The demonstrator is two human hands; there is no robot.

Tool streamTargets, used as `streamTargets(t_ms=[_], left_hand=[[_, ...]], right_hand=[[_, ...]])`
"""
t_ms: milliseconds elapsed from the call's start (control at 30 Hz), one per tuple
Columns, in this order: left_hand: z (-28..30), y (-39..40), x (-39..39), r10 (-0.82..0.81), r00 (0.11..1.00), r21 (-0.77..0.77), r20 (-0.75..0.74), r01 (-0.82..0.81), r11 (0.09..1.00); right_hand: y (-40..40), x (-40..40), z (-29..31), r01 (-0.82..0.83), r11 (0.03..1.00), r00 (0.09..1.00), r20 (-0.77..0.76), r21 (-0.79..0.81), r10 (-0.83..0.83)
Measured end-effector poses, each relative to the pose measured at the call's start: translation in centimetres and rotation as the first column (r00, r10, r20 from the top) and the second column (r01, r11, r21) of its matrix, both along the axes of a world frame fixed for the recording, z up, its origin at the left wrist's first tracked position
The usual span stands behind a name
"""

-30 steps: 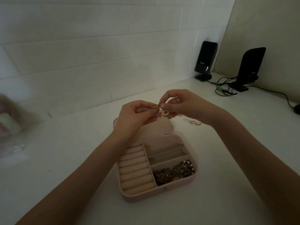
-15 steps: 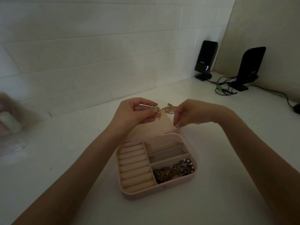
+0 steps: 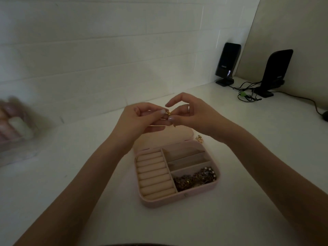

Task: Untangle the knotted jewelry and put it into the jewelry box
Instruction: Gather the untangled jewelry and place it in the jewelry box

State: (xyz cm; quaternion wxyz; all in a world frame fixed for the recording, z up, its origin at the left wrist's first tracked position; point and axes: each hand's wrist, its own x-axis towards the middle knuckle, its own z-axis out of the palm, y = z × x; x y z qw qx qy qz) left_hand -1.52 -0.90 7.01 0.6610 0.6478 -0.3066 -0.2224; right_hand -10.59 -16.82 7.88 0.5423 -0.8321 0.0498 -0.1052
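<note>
Both hands are raised above the far edge of an open pink jewelry box (image 3: 179, 201) that sits on the white worktop (image 3: 71, 174). The left hand (image 3: 136, 119) pinches a small gold piece of jewelry (image 3: 168, 113) between thumb and forefinger, its other fingers curled beneath. The right hand (image 3: 193, 114) meets it from the other side: its thumb and a lower finger press against the same gold piece, while its forefinger arches up and away, touching nothing. A ring (image 3: 188, 108) shows on one right finger. A short bit of chain seems to hang below the pinch, though it is too small and dim to be sure.

The box lid (image 3: 184, 135) lies back flat beyond the tray, partly hidden by the hands. Inside, the left side holds a row of cream ring rolls (image 3: 154, 176). The right side has three compartments; the nearest one holds a dark tangle of chains and beads (image 3: 195, 178).

Just beside the box's far right corner, a small gold item (image 3: 199, 138) lies on the worktop. At the far right stand two black speakers (image 3: 228, 63) with cables (image 3: 246, 94). A blurred container (image 3: 16, 125) sits at the left edge.
</note>
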Motion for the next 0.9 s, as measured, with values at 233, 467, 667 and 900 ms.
streamTargets(t_ms=[233, 467, 667, 900], left_hand=[[-1.0, 4.1, -0.9, 0.038, 0.978, 0.123, 0.207, -0.064, 0.990], [-2.7, 6.1, -0.1, 0.033, 0.830, 0.235, 0.556, -0.196, 0.952], [-3.9, 6.3, 0.4, -0.023, 0.808, 0.263, 0.589, -0.164, 0.951], [-4.4, 6.2, 1.0, -0.073, 0.730, 0.263, 0.680, -0.149, 0.953]], right_hand=[[4.0, -2.3, -2.2, 0.093, 0.988, 0.993, 0.082, -0.123, -0.083], [6.7, -2.6, -3.2, 0.171, 0.885, 0.985, 0.089, -0.433, -0.147], [7.6, -2.5, -3.3, 0.136, 0.799, 0.990, 0.053, -0.586, -0.130], [7.6, -2.6, -3.9, 0.140, 0.764, 0.989, 0.053, -0.629, -0.137]])
